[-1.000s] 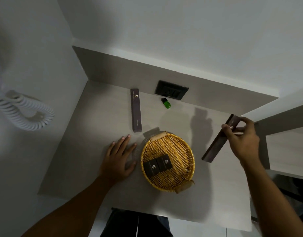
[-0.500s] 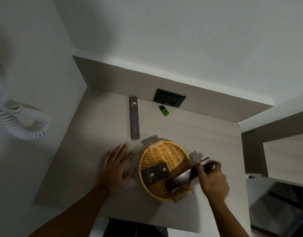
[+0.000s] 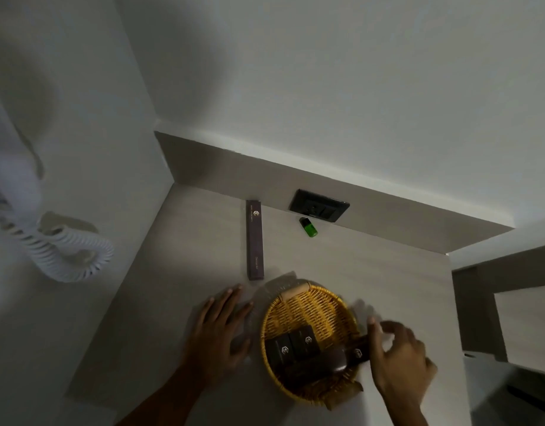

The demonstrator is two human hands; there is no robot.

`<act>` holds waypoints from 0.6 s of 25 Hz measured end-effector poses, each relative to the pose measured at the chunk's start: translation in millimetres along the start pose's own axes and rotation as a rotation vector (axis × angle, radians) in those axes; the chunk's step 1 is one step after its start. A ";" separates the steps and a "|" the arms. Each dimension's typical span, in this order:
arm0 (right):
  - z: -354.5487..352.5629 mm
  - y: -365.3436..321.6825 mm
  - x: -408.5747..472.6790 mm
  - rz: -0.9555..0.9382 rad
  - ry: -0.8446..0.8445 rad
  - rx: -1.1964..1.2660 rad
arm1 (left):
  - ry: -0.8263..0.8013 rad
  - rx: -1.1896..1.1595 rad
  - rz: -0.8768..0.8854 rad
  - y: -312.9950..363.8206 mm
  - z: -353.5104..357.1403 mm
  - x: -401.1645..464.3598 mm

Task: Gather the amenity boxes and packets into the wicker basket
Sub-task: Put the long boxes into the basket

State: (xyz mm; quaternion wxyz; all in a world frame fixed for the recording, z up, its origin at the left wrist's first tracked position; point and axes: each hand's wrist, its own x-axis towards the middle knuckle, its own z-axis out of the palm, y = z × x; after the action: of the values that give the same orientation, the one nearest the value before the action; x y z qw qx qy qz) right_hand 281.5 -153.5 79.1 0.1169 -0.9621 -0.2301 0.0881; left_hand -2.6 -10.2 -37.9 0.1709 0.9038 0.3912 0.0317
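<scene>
A round wicker basket (image 3: 311, 298) with two wooden handles sits on the pale counter near its front edge. Two small dark amenity boxes (image 3: 295, 345) lie side by side inside it. A long dark box (image 3: 326, 361) lies slanted across the basket's near right part, and my right hand (image 3: 400, 358) grips its right end at the rim. My left hand (image 3: 219, 333) rests flat on the counter just left of the basket, fingers spread, holding nothing. A second long dark box (image 3: 254, 239) lies on the counter behind the basket, reaching toward the back wall.
A small green object (image 3: 308, 227) lies near a black wall socket (image 3: 318, 206) at the back. A white coiled cord (image 3: 65, 250) hangs on the left wall. The counter ends at a step down on the right (image 3: 455, 302).
My right hand carried the long dark box from the right side of the counter down into the basket. The left hand stayed flat beside the basket.
</scene>
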 end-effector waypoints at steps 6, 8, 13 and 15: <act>35.6 -150.0 17.0 -0.542 -0.164 -0.088 | -0.001 0.004 0.041 -2.3 0.9 3.0; 61.7 -192.9 18.9 -0.596 -0.331 -0.233 | 0.004 -0.012 0.017 -2.3 3.5 3.6; 100.0 -222.7 39.9 -0.509 -0.407 -0.193 | 0.009 -0.049 -0.007 -3.0 5.4 1.6; 104.1 -229.9 50.5 -0.573 -0.358 -0.119 | 0.000 -0.054 -0.011 -2.9 4.7 0.5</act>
State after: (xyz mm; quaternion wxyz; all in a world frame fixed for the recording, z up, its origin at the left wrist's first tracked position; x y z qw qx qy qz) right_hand 205.6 88.3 34.6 0.0381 -0.8327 -0.5128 0.2056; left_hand -3.4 -9.3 -43.4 0.1953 0.8966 0.3952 0.0415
